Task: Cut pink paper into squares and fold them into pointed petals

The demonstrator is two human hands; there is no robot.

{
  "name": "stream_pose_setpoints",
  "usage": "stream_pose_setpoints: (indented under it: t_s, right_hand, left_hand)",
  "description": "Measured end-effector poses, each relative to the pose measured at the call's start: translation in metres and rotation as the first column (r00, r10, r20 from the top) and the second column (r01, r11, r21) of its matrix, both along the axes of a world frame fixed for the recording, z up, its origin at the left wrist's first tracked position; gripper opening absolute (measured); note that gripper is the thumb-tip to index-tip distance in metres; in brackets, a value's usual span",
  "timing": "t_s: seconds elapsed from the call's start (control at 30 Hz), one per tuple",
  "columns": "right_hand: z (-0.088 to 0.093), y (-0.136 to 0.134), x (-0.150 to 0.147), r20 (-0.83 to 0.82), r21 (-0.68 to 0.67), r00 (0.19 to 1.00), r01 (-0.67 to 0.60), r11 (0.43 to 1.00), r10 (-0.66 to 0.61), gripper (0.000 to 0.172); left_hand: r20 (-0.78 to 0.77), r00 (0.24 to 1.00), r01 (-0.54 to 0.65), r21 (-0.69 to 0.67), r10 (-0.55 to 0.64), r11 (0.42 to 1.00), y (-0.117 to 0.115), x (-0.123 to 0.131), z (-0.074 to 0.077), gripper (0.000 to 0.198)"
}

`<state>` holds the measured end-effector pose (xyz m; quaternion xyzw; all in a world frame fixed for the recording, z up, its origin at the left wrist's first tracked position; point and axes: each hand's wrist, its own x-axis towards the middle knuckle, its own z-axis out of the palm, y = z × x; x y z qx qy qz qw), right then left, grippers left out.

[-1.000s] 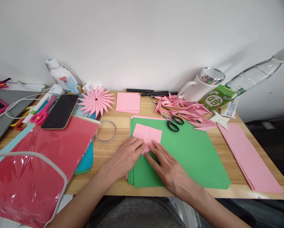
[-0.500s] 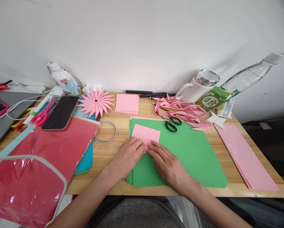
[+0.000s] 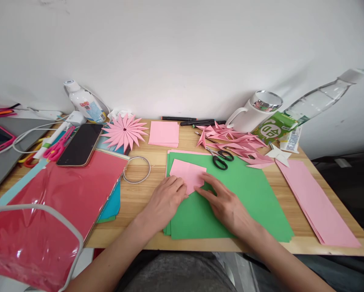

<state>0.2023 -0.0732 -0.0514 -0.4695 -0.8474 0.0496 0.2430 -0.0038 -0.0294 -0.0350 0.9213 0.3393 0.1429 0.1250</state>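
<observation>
A folded pink paper lies on a stack of green sheets in the middle of the wooden desk. My left hand rests flat on the paper's near left corner, fingers stretched out. My right hand lies beside it on the right, its fingertips pressing the paper's lower right edge. Neither hand grips anything.
Black scissors and a pile of folded pink pieces lie behind. A pink paper flower, a pink square pad, a wire ring, a phone, a red sheet packet, a white mug, a bottle and pink strips surround it.
My right hand has slid to the right along the pink paper's lower edge. The left hand has stayed in place on the paper.
</observation>
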Motion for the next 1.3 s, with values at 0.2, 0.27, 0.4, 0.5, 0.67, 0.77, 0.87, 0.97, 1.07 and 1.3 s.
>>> stream_pose_setpoints:
  t_s: [0.2,0.27,0.4,0.5,0.67,0.77,0.87,0.97,1.07,1.3]
  right_hand:
    - [-0.006,0.002,0.017,-0.007,-0.014,1.000,0.023,1.000,-0.023,0.045]
    - [-0.007,0.002,0.015,-0.022,0.009,0.999,0.041,0.999,-0.041,0.042]
    - [-0.006,0.010,0.008,-0.108,0.035,0.990,0.092,0.995,-0.088,0.031]
    - [-0.002,0.021,0.004,-0.126,-0.007,0.985,0.120,0.993,-0.120,0.027]
    - [0.003,0.033,0.002,-0.134,-0.032,0.985,0.108,0.994,-0.111,0.035]
    - [0.003,0.030,0.001,-0.182,-0.034,0.977,0.104,0.994,-0.109,0.036]
    - [0.002,0.020,-0.001,-0.231,-0.031,0.969,0.083,0.996,-0.088,0.032]
    - [0.004,0.006,-0.007,-0.221,-0.007,0.975,0.034,0.999,-0.035,0.027]
    - [0.010,-0.006,-0.015,-0.168,-0.001,0.985,-0.037,0.999,0.036,0.024]
    - [0.019,-0.006,-0.026,-0.140,-0.056,0.986,-0.099,0.994,0.090,0.012]
  left_hand:
    - [-0.056,0.998,0.008,0.002,-0.008,1.000,0.001,0.000,0.003,0.009]
    - [-0.059,0.998,0.009,0.026,-0.007,1.000,0.000,0.000,0.002,0.009]
    - [-0.105,0.994,0.020,0.111,-0.008,0.994,-0.004,0.002,0.001,0.009]
    - [-0.172,0.985,0.039,0.174,-0.009,0.984,-0.007,0.003,0.003,0.015]
    - [-0.191,0.980,0.096,0.193,-0.059,0.976,-0.005,-0.004,0.010,0.010]
    - [-0.165,0.980,0.143,0.224,-0.107,0.964,0.000,-0.014,0.012,0.018]
    - [-0.133,0.982,0.164,0.245,-0.134,0.956,0.005,-0.022,0.009,0.022]
    - [-0.129,0.984,0.153,0.267,-0.122,0.951,0.008,-0.027,0.006,0.022]
    - [-0.144,0.984,0.141,0.285,-0.103,0.948,0.009,-0.027,0.004,0.024]
    - [-0.123,0.982,0.169,0.264,-0.141,0.950,0.008,-0.023,-0.001,0.019]
